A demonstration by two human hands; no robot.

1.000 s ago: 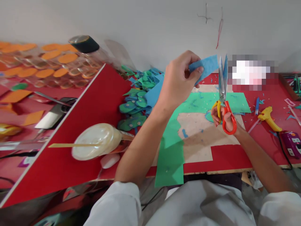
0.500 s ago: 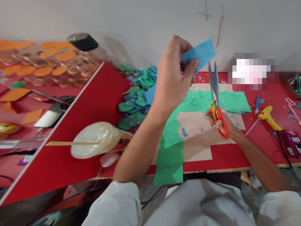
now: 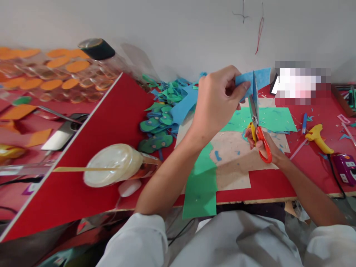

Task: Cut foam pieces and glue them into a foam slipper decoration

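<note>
Pinched between the thumb and fingers of my left hand (image 3: 219, 98) is a blue felt-like strip (image 3: 263, 77), held up above the table. My right hand (image 3: 261, 142) grips a pair of scissors (image 3: 254, 109) by its handles, one loop orange-red and the other yellow. The blades point upward and lie across the strip, just right of my left thumb. Below my hands are a green sheet (image 3: 200, 185) and a beige sheet (image 3: 233, 178), both sprinkled with small blue scraps.
Green and blue cut pieces (image 3: 158, 122) are piled left of my left forearm. A cup with a straw (image 3: 105, 165) stands before the red divider (image 3: 91, 126). Rightward lie a yellow glue gun (image 3: 317, 138), a blue stick (image 3: 304, 123) and a purple power block (image 3: 345, 168).
My left hand has moved right and down, bringing the blue strip between the scissor blades. My right hand and the scissors have stayed nearly in place.
</note>
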